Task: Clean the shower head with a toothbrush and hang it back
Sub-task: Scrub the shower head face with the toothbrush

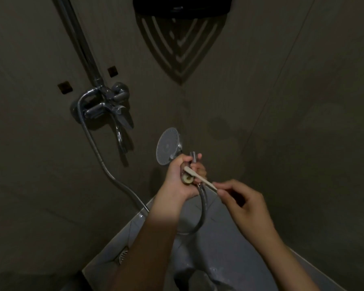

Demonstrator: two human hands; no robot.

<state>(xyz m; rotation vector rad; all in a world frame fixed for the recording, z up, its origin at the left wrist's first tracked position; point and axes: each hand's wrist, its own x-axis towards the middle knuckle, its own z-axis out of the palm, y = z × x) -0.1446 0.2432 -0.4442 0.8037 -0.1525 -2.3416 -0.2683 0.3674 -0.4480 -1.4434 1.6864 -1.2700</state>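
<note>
Just below the middle of the frame, the left hand (pixel 178 177) is gripping the shower head (pixel 167 145) by its handle, fingers curled round it. It is tilting the round spray face up and to the left, probably so the handle end is lying exposed to the brush. The right hand (pixel 242 200), lower right of centre, is pinching the tail of a pale toothbrush (pixel 200 178) between thumb and fingertips. The brush is reaching up-left, its head lying against the handle inside the left palm. A light fingertip hold like this is likely giving fine control for scrubbing.

The metal hose (pixel 202 211) is looping down under the hands and is also showing at the mixer tap (pixel 107 106) at centre left.

At the bottom, the white shower tray (pixel 229 238) is sitting wet, showing only a drain (pixel 123 256). At the top edge, a dark corner shelf (pixel 181 9) is carrying something pale that the frame is cutting off.
</note>
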